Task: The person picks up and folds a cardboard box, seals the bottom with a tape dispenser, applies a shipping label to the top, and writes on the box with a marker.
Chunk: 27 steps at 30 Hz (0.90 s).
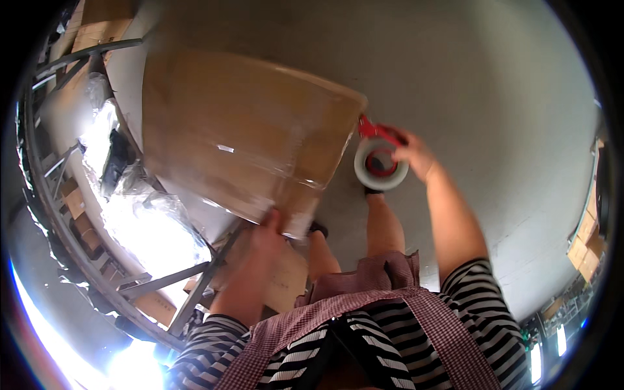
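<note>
You are in the middle of sealing a cardboard box (pixel 240 130): your left hand (pixel 270 227) is clamped on its near lower edge, fingers closed over the cardboard to steady it, while your right hand (pixel 413 153) is wrapped around the red handle of a tape dispenser (pixel 379 159), with the white roll just off the box's right-hand corner. The box sits tilted on the edge of the counter (pixel 130 71), its long axis running from upper left to lower right in the view, the broad face turned up toward you. A glossy strip along the lower part of that face looks like tape already laid, though motion blur makes that uncertain. The dispenser's roll faces you, its blade end pointing left at the corner. As I judge it, the next move calls for holding the box firmly and keeping the tape flat against the cardboard. Clear plastic bags (pixel 140 214) lie on the shelving to your left.
</note>
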### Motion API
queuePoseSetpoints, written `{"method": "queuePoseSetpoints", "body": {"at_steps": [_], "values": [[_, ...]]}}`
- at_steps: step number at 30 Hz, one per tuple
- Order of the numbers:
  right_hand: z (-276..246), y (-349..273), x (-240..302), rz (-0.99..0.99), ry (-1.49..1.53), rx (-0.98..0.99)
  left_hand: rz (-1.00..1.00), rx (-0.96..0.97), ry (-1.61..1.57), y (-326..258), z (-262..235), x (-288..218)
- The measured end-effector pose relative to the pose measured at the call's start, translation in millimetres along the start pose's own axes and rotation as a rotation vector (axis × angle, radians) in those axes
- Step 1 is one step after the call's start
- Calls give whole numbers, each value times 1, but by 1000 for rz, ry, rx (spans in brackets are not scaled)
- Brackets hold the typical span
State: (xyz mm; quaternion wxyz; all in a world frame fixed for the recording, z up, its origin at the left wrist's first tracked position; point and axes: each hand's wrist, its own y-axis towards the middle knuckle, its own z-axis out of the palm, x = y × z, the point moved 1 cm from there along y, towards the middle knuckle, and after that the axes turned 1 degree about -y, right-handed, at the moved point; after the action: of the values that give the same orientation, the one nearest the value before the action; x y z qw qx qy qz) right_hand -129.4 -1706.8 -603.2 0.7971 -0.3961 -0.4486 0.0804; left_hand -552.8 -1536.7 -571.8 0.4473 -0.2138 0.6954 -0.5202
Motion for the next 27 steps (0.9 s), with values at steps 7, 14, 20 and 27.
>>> {"method": "queuePoseSetpoints", "body": {"at_steps": [7, 14, 20, 27], "values": [[39, 95, 119, -43, -266, 144, -517, 118, -918, -23, 140, 22], [-26, -51, 27, 247, -203, 165, -424, 86, -895, -19, 151, -12], [-15, -136, -81, 171, -3, 74, -390, 302, -1011, 20, 221, -103], [64, -91, -102, 199, 47, -2, 55, 263, -564, 34, 93, -146]]}}
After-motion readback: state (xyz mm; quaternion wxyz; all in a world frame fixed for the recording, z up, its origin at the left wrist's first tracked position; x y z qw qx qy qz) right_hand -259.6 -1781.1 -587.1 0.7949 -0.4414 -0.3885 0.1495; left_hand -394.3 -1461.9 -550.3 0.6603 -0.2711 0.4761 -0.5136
